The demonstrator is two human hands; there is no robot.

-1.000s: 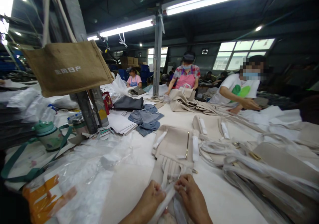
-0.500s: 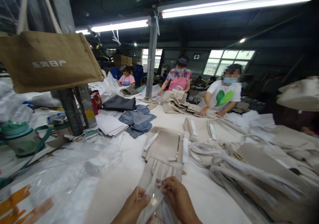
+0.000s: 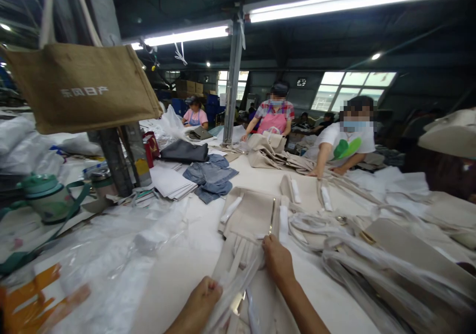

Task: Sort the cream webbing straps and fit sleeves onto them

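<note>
A beige bag (image 3: 269, 294) lies flat in front of me, with gold-coloured metal pieces on it. Over it runs a strap (image 3: 240, 279) in clear plastic wrap, slanting from lower left to upper right. My right hand (image 3: 278, 259) is closed on the strap's upper part. Lower down, my left hand (image 3: 206, 294) is closed with curled fingers at the strap's left edge; its fingertips are partly hidden. Just beyond lies another beige bag (image 3: 249, 210) with a gold zip (image 3: 272, 216) and white wrapping at its sides.
Plastic-wrapped beige straps and bags (image 3: 372, 269) crowd the right. Clear plastic bags (image 3: 122, 254) cover the left, near a green bottle (image 3: 48, 200). Folded denim (image 3: 211, 178) and white papers (image 3: 174, 183) lie ahead. Two co-workers handle beige pieces across the table; a brown bag (image 3: 82, 86) hangs upper left.
My right hand has moved up and away from my left hand, and the wrapped strap now stretches between them. A co-worker at right has leaned forward, reaching down to the table.
</note>
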